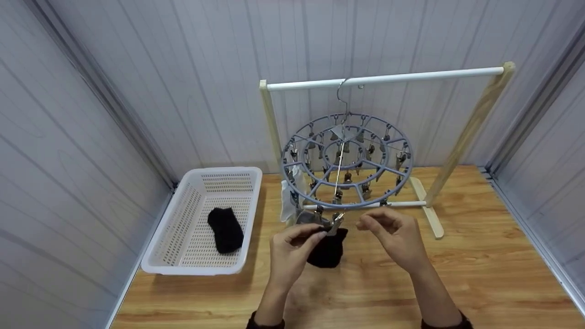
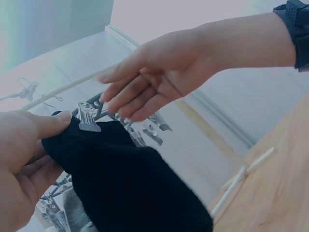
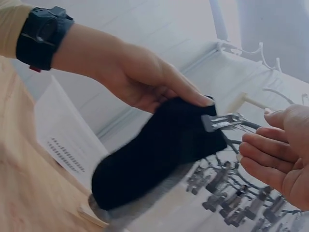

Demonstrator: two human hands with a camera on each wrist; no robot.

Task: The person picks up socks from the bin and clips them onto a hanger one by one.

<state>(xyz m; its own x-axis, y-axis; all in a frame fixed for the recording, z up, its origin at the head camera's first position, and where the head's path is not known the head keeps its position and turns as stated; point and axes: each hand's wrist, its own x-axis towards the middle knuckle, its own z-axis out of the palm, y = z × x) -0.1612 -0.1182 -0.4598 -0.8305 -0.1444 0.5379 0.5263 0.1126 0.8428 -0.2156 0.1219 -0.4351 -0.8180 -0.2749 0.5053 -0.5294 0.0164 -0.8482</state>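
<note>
A black sock (image 1: 325,255) hangs from a metal clip (image 1: 337,224) at the near rim of the round grey hanger (image 1: 347,204). My left hand (image 1: 292,251) pinches the sock's cuff between thumb and fingers, beside the clip; the left wrist view shows the clip (image 2: 88,118) biting the cuff's edge. To the right of the clip, my right hand (image 1: 394,235) is apart from it, fingers loosely bent with nothing between them. In the right wrist view the sock (image 3: 154,150) dangles with its toe down, and a grey sock shows partly behind it.
A white basket (image 1: 151,256) on the left holds another black sock (image 1: 225,230). The hanger hooks over the white bar of a wooden stand (image 1: 473,123). Several metal clips circle its rings. White socks (image 1: 287,201) hang at its left side, near a grey sock (image 1: 311,218).
</note>
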